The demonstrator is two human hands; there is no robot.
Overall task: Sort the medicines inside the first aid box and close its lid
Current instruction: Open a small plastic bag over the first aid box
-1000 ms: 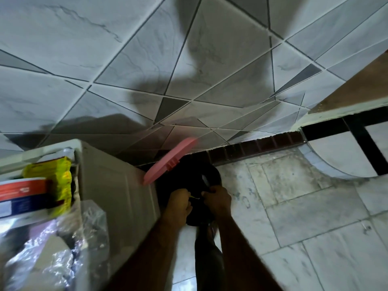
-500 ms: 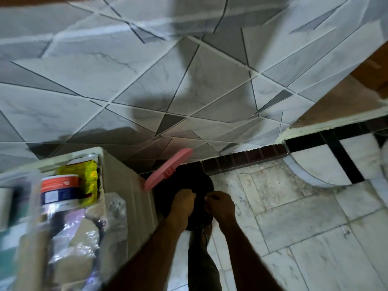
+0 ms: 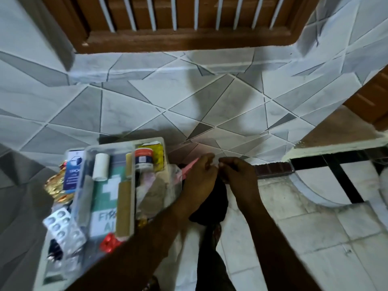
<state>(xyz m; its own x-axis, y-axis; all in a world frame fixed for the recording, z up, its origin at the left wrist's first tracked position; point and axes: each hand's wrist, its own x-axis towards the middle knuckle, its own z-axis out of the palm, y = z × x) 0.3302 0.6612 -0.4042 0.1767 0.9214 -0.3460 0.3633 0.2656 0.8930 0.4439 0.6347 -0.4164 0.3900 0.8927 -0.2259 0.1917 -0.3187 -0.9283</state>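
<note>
The clear plastic first aid box (image 3: 162, 143) stands open at the lower left, crowded with medicines. Inside are a white bandage roll (image 3: 101, 166), a white jar with an orange label (image 3: 143, 159), a yellow packet (image 3: 157, 156) and a green first aid card (image 3: 107, 192). A blue-and-white carton (image 3: 73, 171), gold foil strips (image 3: 55, 189) and silver blister packs (image 3: 63, 227) lie at its left side. My left hand (image 3: 199, 179) and right hand (image 3: 239, 177) meet fingertip to fingertip right of the box, pinching a small scrap (image 3: 218, 164) too small to identify.
Under my hands stands a black bin (image 3: 212, 206) with a pink lid (image 3: 189, 171) tipped up. A grey tiled wall rises behind, with a wooden barred window (image 3: 184, 24) above. Pale marble floor (image 3: 304, 227) spreads to the right. My leg and foot show below the bin.
The view has swung left and up, bringing far more of the box and the window into sight. Both hands stay together over the black bin, slightly higher against the pink lid.
</note>
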